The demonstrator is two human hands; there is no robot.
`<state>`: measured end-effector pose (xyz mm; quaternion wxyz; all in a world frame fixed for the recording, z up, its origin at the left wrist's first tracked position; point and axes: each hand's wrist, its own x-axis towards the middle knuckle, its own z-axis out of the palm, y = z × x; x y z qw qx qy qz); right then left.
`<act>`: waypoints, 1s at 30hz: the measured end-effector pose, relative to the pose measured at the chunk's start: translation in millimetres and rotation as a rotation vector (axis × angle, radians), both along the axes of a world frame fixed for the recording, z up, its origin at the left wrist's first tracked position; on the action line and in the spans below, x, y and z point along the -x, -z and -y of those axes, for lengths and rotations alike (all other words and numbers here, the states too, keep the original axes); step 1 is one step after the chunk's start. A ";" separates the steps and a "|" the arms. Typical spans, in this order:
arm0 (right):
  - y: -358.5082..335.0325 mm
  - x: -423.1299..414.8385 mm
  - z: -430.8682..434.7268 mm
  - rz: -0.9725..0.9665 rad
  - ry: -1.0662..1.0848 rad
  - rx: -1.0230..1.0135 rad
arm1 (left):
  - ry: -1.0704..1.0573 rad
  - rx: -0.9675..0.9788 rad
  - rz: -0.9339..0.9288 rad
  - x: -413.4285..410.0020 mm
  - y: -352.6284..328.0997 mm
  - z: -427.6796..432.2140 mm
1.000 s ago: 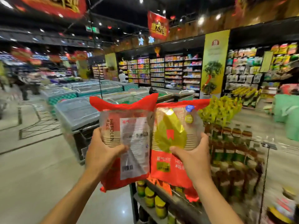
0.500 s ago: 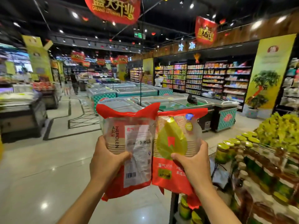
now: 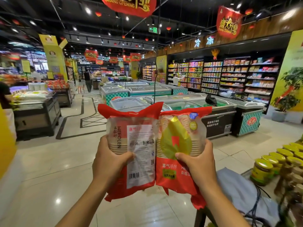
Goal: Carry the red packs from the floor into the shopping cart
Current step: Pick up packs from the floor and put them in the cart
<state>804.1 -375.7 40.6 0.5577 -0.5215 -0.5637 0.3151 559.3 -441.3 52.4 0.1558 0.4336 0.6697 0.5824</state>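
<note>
Two red packs of paper cups are held up side by side at chest height in front of me. My left hand (image 3: 110,163) grips the left red pack (image 3: 131,145), whose white label and barcode face me. My right hand (image 3: 197,163) grips the right red pack (image 3: 178,141), which shows a gold leaf on clear film. The packs touch along their inner edges. No shopping cart is in view.
A display of yellow-lidded jars (image 3: 278,163) stands at the right, with a pale cloth bag (image 3: 242,199) below my right arm. Chest freezers (image 3: 229,110) fill the middle ahead. A dark display stand (image 3: 37,118) is at the left. Shiny tiled floor (image 3: 54,169) lies open ahead-left.
My view has swung left: the jar display slid to the right edge and the freezers and left aisle came into sight. Both hands keep the same grip on the packs.
</note>
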 end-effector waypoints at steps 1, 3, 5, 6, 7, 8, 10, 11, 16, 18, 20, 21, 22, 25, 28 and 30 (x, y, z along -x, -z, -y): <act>1.4 4.7 -15.4 -0.005 -0.003 0.000 | -0.003 0.004 -0.010 4.4 1.2 -15.5; 3.9 15.0 -48.7 -0.023 -0.019 0.007 | -0.015 0.013 -0.023 13.4 1.7 -47.2; 5.1 25.4 -84.8 -0.049 -0.039 0.025 | -0.033 0.020 -0.033 22.8 0.2 -79.3; 6.6 30.2 -103.4 -0.060 -0.051 0.033 | -0.038 0.027 -0.042 26.6 -1.4 -95.1; 7.7 34.5 -121.1 -0.071 -0.061 0.043 | -0.042 0.032 -0.049 29.8 -2.8 -110.4; 8.9 38.4 -139.1 -0.078 -0.071 0.047 | -0.049 0.034 -0.052 33.0 -3.8 -125.6; 10.5 45.8 -172.8 -0.089 -0.078 0.054 | -0.061 0.032 -0.060 39.7 -5.3 -155.0; 11.1 49.3 -187.7 -0.094 -0.079 0.060 | -0.065 0.036 -0.068 43.0 -5.4 -168.6; 14.8 62.1 -254.7 -0.097 -0.085 0.067 | -0.073 0.044 -0.080 57.5 -1.7 -234.5; 15.9 66.1 -280.3 -0.086 -0.086 0.062 | -0.072 0.046 -0.074 62.2 0.8 -260.0; 18.6 70.4 -305.5 -0.080 -0.083 0.064 | -0.066 0.052 -0.069 67.1 3.9 -285.3; 20.3 72.6 -317.5 -0.078 -0.078 0.067 | -0.064 0.053 -0.064 69.7 5.8 -298.5; 23.3 74.9 -330.2 -0.075 -0.069 0.067 | -0.062 0.053 -0.059 72.4 8.2 -312.3; 31.2 82.5 -369.9 -0.073 -0.047 0.075 | -0.051 0.055 -0.048 81.1 16.8 -358.2; 37.9 91.9 -414.9 -0.068 -0.041 0.087 | -0.026 0.064 -0.032 94.7 26.2 -410.8; 39.0 99.4 -445.8 -0.061 -0.017 0.089 | -0.001 0.063 -0.016 106.0 31.7 -449.0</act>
